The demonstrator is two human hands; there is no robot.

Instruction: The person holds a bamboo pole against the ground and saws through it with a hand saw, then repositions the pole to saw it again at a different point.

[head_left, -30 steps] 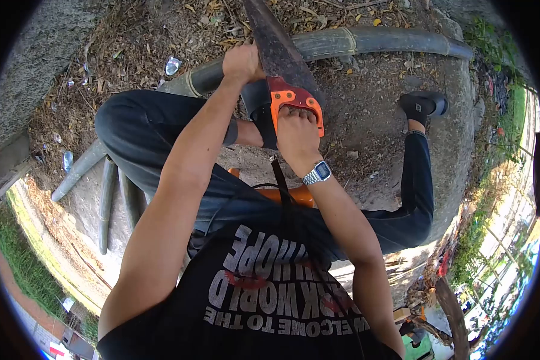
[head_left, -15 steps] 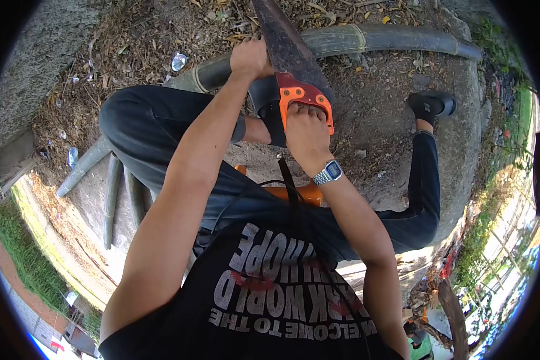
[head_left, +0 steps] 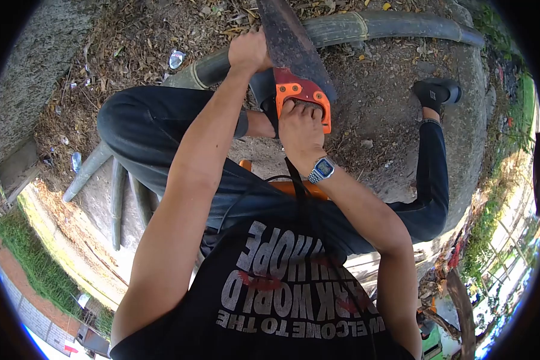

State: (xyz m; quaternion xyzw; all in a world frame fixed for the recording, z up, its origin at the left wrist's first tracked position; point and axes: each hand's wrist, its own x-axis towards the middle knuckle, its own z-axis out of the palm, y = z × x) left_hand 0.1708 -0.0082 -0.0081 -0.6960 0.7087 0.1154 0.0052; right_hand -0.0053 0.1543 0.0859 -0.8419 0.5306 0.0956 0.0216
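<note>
My right hand [head_left: 301, 129], with a watch [head_left: 323, 168] on its wrist, is wrapped round the orange handle [head_left: 318, 111] of a hand saw. The dark, worn saw blade [head_left: 291, 45] points away from me and lies across a thick bamboo pole [head_left: 336, 29]; its tip is cut off by the top of the view. Just left of the blade, my left hand [head_left: 248, 49] is closed over the same pole, its fingertips partly hidden. Below the pole, my left foot is mostly covered by the saw and hands.
My right foot [head_left: 436, 95] in a black sandal stands on the dirt at the right. More bamboo poles [head_left: 117, 210] lie at the left. An orange object [head_left: 309, 191] shows beneath my legs. Crumpled plastic [head_left: 176, 59] and dry leaves litter the ground by a concrete edge [head_left: 42, 78].
The saw and my right hand have shifted slightly toward me relative to the pole. My left hand keeps its place on the pole. The whole view has tilted a little.
</note>
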